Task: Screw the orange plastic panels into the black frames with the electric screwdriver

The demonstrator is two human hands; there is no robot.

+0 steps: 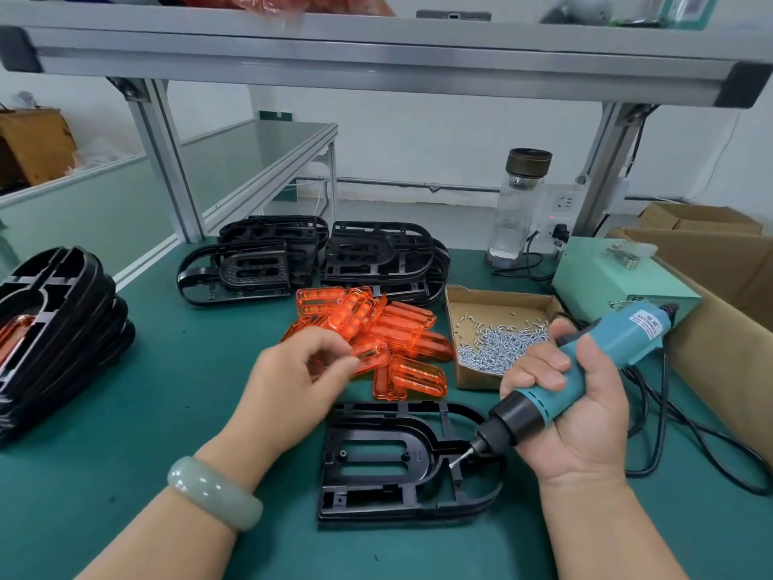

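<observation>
Hands part over the green bench mat [146, 412] as you go for a panel: your left hand [293, 378] hangs over the near edge of the heap of orange plastic panels [401, 328], fingers curled toward one of them, though motion blur hides whether they hold it or only touch it. Your right hand [577, 412] is wrapped firmly round the teal electric screwdriver [619, 332], its bit angled down and to the left, the tip hovering just over the right-hand part of the black frame [422, 433]. That frame lies flat between your wrists, just nearer you than both hands, with no panel in its central opening. To do this step well, take a single panel off the top rather than dragging the heap, which looks loosely interlocked and likely to come along. Turn it so it lines up with the frame's opening, and seat it flush before any screw goes in; a tilted panel could crack or strip under the driver. Lift the bit clear of the frame so the panel has room to land. Screws [497, 345] lie in the cardboard box [502, 294] just beyond your right knuckles. Spare frames [251, 270] are stacked beyond your left fingertips.
</observation>
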